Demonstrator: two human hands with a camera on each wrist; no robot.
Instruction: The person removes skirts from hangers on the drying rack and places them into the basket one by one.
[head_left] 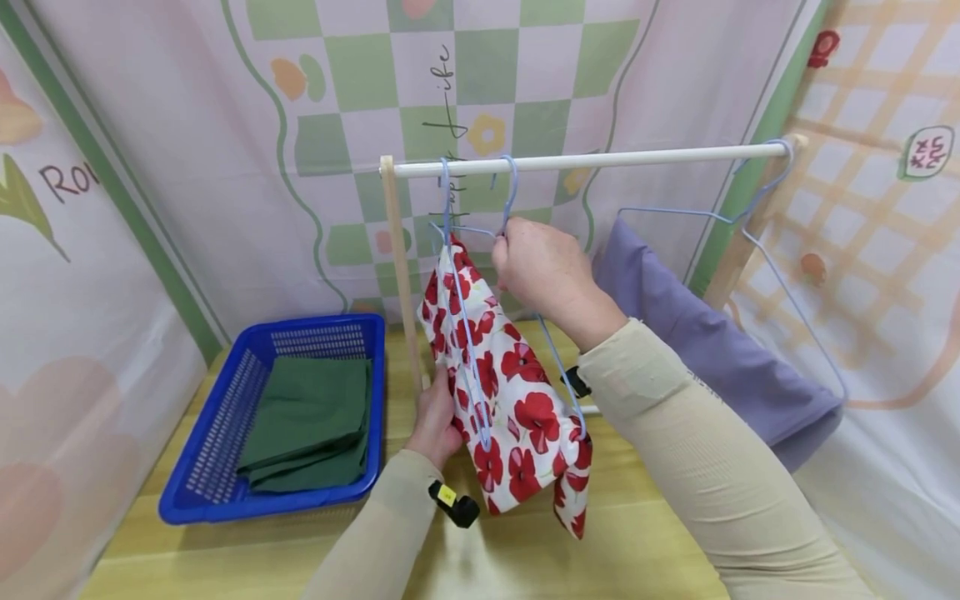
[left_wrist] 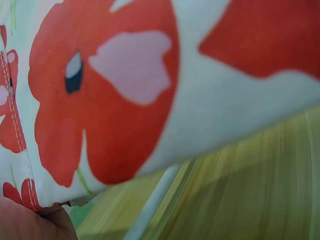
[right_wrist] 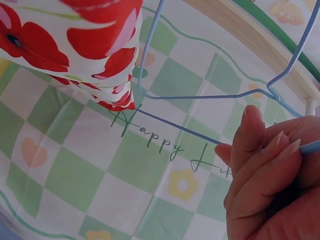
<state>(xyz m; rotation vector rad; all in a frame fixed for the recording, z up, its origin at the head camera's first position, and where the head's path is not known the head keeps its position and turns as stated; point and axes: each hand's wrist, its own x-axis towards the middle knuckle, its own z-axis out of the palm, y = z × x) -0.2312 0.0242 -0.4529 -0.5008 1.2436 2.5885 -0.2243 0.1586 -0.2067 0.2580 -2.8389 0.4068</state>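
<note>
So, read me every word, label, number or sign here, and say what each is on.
"Happy Life": back curtain.
"RO", then a partly hidden letter: left curtain.
Framed sign on the right curtain: characters unclear.
Yellow label on the black wrist device: too small.
Dark marks beside the right sleeve: too small.

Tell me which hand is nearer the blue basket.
Left. The left hand is just right of the basket, touching the flowered cloth; the right hand is farther off, higher up, gripping a hanger below the rail.
</note>
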